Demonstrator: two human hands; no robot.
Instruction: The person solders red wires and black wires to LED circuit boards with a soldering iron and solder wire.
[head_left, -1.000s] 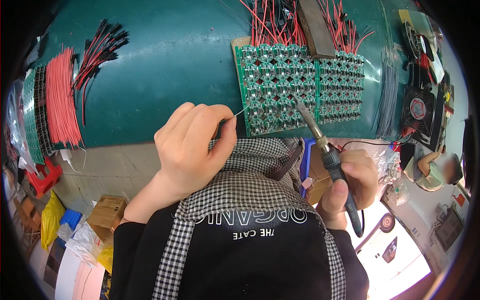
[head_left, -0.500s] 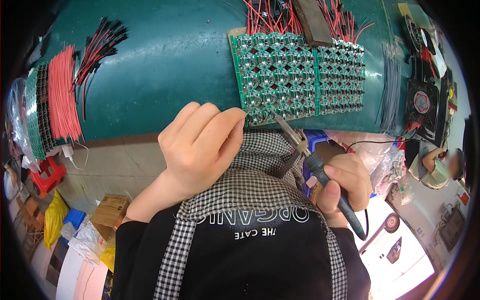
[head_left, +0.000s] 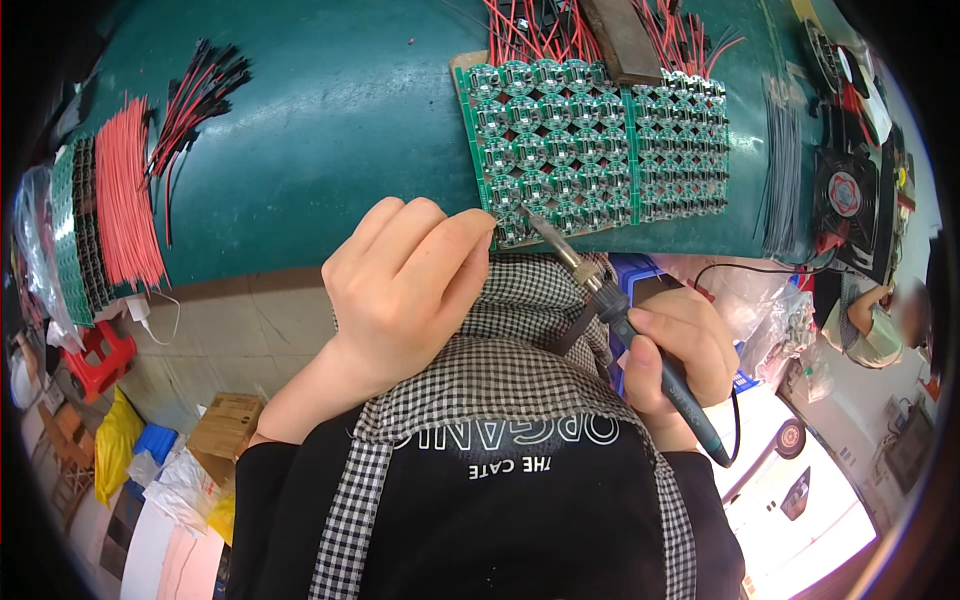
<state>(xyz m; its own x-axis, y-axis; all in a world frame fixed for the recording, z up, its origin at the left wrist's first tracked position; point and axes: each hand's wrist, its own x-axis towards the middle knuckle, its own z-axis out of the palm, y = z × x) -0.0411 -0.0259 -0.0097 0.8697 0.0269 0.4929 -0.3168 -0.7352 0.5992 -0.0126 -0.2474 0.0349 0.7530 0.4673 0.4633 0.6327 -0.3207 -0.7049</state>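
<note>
My right hand [head_left: 690, 345] grips a soldering iron [head_left: 612, 305] by its dark handle. The iron's tip points up and left, at the lower rows of a green circuit board panel [head_left: 560, 148]; whether it touches a board I cannot tell. My left hand [head_left: 405, 280] is closed in a pinch at the panel's lower left corner, just left of the tip. What sits between thumb and forefinger is too small to make out. A second, similar panel [head_left: 682, 150] adjoins on the right.
A dark bar [head_left: 622, 40] lies across the panels' far edge, near red wires [head_left: 540, 35]. Left on the green table [head_left: 330, 130] are a bundle of red wires [head_left: 128, 190] and black-ended leads [head_left: 200, 95]. Grey wires [head_left: 783, 165] and a fan [head_left: 846, 195] are at right.
The iron's tip has moved a little left and up across the panel, with my right hand shifting slightly left. My left hand stays pinched at nearly the same spot.
</note>
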